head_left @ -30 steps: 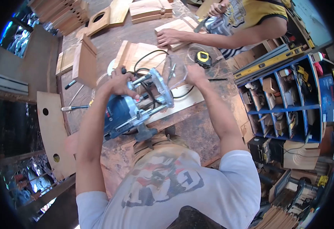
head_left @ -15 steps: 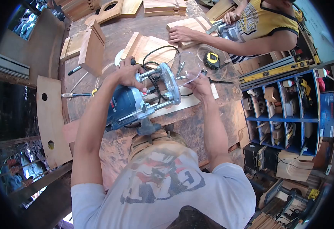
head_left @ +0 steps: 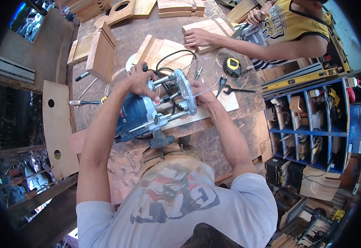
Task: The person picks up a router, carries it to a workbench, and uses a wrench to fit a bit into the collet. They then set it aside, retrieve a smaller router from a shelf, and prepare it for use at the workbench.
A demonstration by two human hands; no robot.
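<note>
My left hand (head_left: pixel 141 80): fingers clamped on the blue plunge router (head_left: pixel 145 113).
My right hand (head_left: pixel 203 94): fingers moved in, pinching its base.
Lettering: unreadable.

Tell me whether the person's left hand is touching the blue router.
Touching. The head view shows the left hand closed over the blue router at its upper handle, fingers lying on the tool with no gap.

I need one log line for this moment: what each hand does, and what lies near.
left hand: grips router lying sideways on workbench | right hand: at its base, grip unclear | near: tape measure, wrench
</note>
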